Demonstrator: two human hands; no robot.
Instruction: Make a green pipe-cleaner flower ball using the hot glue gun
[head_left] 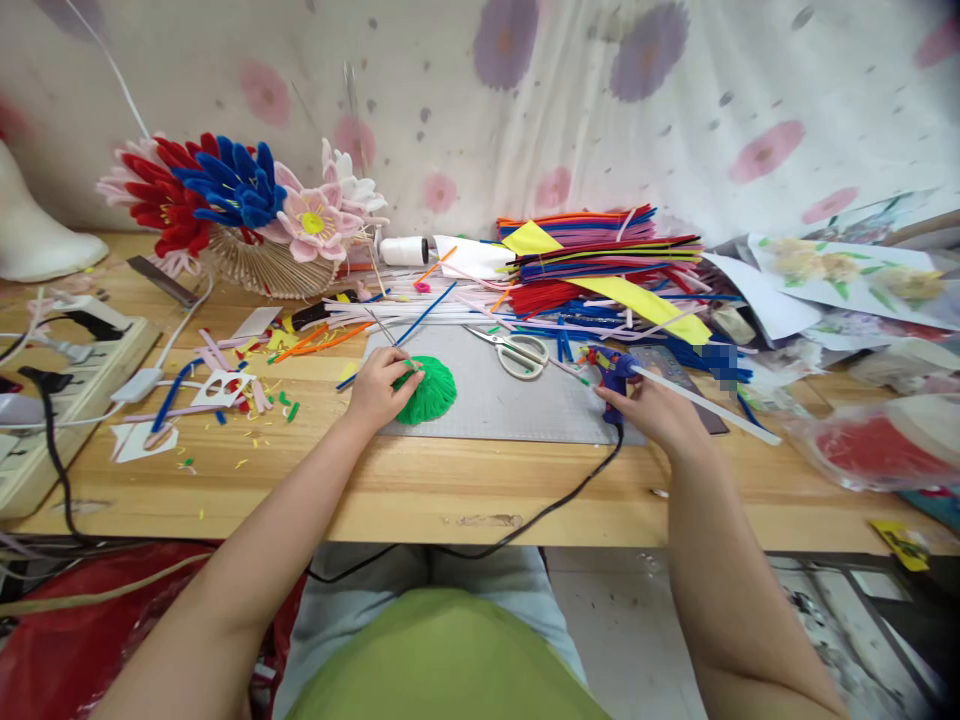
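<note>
My left hand (384, 388) is closed at the upper left of a round green fuzzy piece (431, 392), its fingers pinching at that edge. Thin wire-like stems (384, 328) stick up from beside these fingers. On the right, my right hand (651, 402) grips a blue glue gun (615, 378) with a long white glue stick (709, 405) coming out of its back. A black cord runs down from the gun over the table edge. Between the hands, scissors (521, 355) with pale handles lie on the grey cutting mat (495, 410).
Bundles of coloured pipe cleaners (600, 255) lie behind the mat. At the back left stands a fan (274, 265) decorated with fuzzy flowers (240, 185). Cut scraps (225, 385) litter the left side near a power strip (97, 380). A plastic bag (877, 440) lies far right.
</note>
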